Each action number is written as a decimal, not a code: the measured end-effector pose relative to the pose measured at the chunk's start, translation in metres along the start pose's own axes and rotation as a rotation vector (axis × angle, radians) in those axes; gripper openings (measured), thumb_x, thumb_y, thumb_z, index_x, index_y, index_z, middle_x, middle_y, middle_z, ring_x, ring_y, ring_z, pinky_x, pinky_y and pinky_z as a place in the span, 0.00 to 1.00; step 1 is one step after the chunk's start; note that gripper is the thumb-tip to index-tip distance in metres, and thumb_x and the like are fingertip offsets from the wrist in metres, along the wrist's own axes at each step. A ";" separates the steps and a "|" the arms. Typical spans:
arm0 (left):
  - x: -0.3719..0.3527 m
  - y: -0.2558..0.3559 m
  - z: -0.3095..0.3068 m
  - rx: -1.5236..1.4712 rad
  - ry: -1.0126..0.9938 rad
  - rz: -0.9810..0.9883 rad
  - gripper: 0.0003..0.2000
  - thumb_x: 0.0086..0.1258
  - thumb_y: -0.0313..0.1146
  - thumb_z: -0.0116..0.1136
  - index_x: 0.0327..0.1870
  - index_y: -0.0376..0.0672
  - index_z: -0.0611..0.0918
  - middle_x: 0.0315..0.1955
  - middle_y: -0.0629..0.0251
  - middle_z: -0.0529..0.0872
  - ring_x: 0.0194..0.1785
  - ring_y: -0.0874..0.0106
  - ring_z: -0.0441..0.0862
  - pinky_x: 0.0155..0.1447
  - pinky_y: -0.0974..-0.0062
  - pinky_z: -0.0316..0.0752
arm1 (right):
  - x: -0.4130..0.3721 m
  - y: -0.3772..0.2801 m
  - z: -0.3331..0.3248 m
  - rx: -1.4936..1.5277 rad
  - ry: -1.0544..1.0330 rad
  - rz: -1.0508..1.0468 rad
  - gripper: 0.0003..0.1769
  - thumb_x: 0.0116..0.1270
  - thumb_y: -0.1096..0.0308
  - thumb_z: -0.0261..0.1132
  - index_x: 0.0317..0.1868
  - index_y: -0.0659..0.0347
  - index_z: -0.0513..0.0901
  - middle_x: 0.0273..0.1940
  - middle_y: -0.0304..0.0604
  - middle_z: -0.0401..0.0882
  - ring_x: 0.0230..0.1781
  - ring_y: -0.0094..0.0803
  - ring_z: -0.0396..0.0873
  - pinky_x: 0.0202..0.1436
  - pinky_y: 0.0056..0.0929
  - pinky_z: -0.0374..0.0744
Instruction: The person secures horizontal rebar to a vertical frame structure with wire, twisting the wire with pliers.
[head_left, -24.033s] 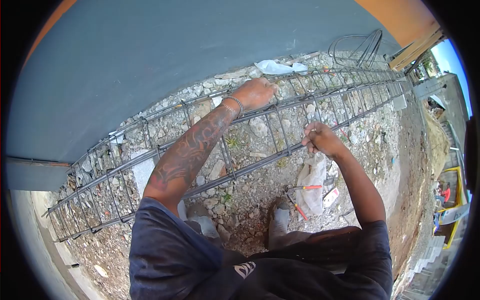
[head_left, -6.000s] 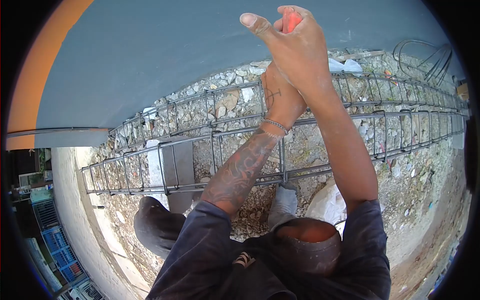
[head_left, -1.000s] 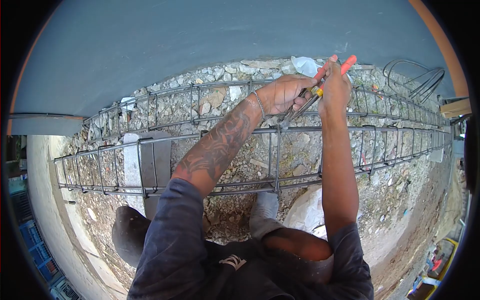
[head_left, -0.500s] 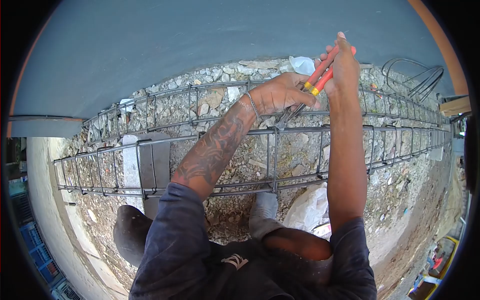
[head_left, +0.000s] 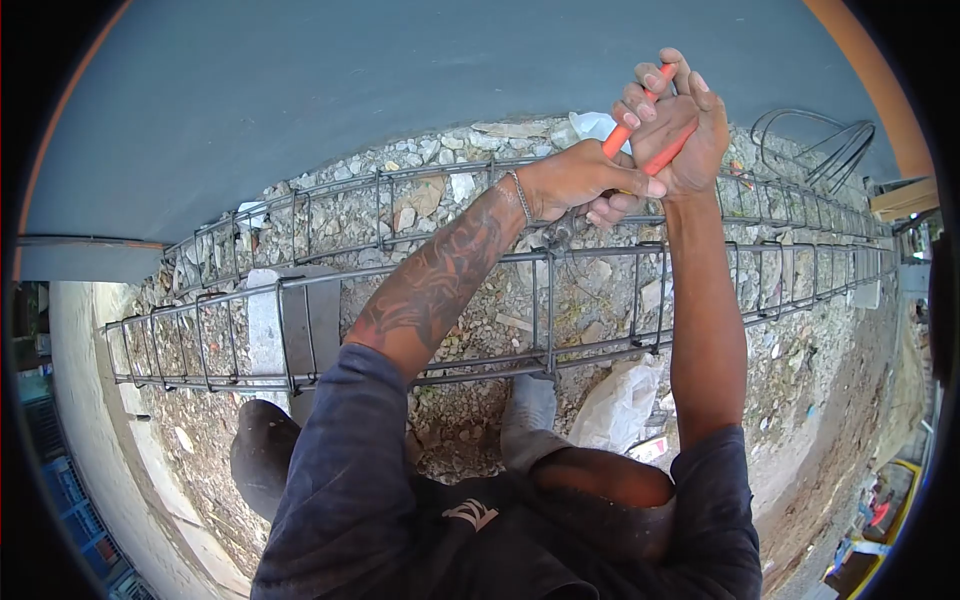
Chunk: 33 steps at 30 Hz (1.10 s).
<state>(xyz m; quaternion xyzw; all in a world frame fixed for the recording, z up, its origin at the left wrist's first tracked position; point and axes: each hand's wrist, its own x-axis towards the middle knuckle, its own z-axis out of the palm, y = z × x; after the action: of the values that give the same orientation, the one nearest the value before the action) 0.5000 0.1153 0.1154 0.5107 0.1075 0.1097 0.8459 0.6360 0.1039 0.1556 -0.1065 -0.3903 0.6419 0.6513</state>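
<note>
Red-handled pliers (head_left: 669,149) are held between my two hands over the rebar cage (head_left: 548,300). My right hand (head_left: 702,130) has its fingers curled round one handle, while the other handle lies across the palm; the handles are spread apart. My left hand (head_left: 585,182) grips the pliers low down, near the joint, and covers most of the jaws. Just below my left fingers is a bar crossing of the cage, where a stirrup meets the upper bar. Whether any tie wire is in my left fingers is hidden.
A second rebar cage (head_left: 345,188) runs behind the first, along the blue-grey wall (head_left: 420,70). Coiled dark rods (head_left: 825,150) lie at the right. A concrete block (head_left: 265,325) sits under the front cage. Rubble and a white plastic sack (head_left: 615,405) cover the ground near my foot.
The handles have spread wider, and my right fingers have shifted on them. My left hand has slid up and right onto the joint, covering the yellow part.
</note>
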 end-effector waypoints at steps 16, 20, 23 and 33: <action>0.015 -0.017 0.009 0.736 1.245 0.152 0.15 0.60 0.37 0.57 0.27 0.29 0.80 0.30 0.41 0.82 0.40 0.49 0.81 0.43 0.58 0.72 | 0.071 0.078 0.012 -1.185 0.780 0.204 0.21 0.57 0.55 0.67 0.22 0.61 0.69 0.18 0.35 0.63 0.18 0.26 0.59 0.23 0.31 0.63; 0.023 -0.019 0.005 0.659 1.311 -0.046 0.17 0.58 0.42 0.58 0.29 0.32 0.82 0.31 0.43 0.83 0.39 0.51 0.82 0.41 0.60 0.74 | 0.075 0.074 -0.020 -1.315 0.817 0.337 0.17 0.59 0.61 0.65 0.24 0.63 0.69 0.17 0.38 0.64 0.14 0.29 0.61 0.20 0.32 0.65; 0.032 -0.017 0.009 0.865 1.107 -0.237 0.21 0.57 0.46 0.55 0.34 0.32 0.82 0.36 0.45 0.83 0.45 0.52 0.80 0.49 0.62 0.73 | 0.058 0.059 -0.051 -0.927 0.868 0.429 0.13 0.62 0.65 0.61 0.27 0.64 0.70 0.17 0.40 0.65 0.12 0.31 0.63 0.18 0.33 0.67; 0.059 -0.052 0.013 1.206 0.782 -0.517 0.20 0.57 0.41 0.51 0.42 0.32 0.80 0.45 0.50 0.82 0.51 0.55 0.78 0.54 0.62 0.72 | -0.015 0.058 -0.133 -0.324 1.098 0.426 0.07 0.63 0.73 0.54 0.36 0.69 0.67 0.19 0.47 0.65 0.14 0.37 0.66 0.16 0.39 0.69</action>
<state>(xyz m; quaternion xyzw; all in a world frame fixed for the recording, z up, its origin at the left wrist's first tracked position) 0.5636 0.0985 0.0710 0.7667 0.5567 0.0035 0.3198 0.6800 0.1474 0.0229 -0.5952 -0.0604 0.5420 0.5902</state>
